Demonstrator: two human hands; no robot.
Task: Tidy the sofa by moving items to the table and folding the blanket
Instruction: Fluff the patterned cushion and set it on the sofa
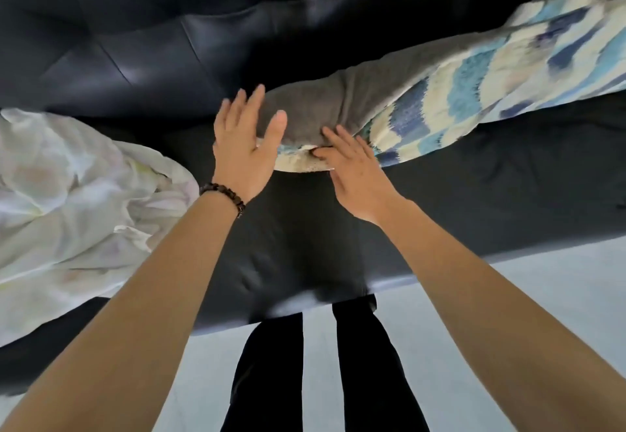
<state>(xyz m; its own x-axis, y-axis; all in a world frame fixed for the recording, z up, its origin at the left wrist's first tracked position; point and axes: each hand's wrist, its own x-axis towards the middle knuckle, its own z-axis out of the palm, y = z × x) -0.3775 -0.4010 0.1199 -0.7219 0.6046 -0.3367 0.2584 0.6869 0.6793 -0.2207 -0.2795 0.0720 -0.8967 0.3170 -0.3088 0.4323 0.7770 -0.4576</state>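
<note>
Blanket (457, 93): blue and cream pattern on one side, grey on the other. It lay in a long, loosely bunched strip along the back of the seat of a black leather sofa (135, 59), running from the middle out to the right. The grey side was turned up at its near end, with a cream edge showing beneath.

Left hand (242, 147): fingers straight and spread, back of hand to camera, at the blanket's left end. Contact could not be told. It wore a dark bead bracelet (223, 194) at the wrist.

Right hand (355, 174): fingers straight, laid on the grey end, thumb against the cream edge. No clear pinch.

White crumpled cloth (74, 201) lay on the seat to the left, apart from the blanket. Person stood at the sofa front in dark trousers (359, 364) on a pale floor (559, 296).
</note>
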